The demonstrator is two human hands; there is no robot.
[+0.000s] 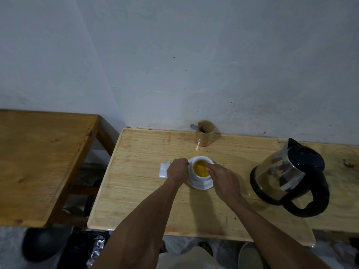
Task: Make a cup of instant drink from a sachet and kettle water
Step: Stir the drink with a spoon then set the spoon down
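Observation:
A white cup [201, 178] stands on a white saucer [203, 186] in the middle of the light wooden table [139, 195]. It holds a yellow drink [200, 167]. My left hand [177, 170] is curled against the cup's left side, its fingers closed at the rim. My right hand [221, 178] reaches in from the right, with pinched fingertips over the cup's right rim, just above the drink. Whatever they hold is hidden. A white sachet [162, 169] lies flat on the table just left of my left hand. The glass kettle [285, 171] with black lid and handle stands to the right.
A wooden holder [206, 135] with a metal spoon [194, 127] in it stands at the back by the wall. A darker wooden table [38, 162] sits to the left across a gap. Dark objects and a foil bag [97, 247] lie on the floor below.

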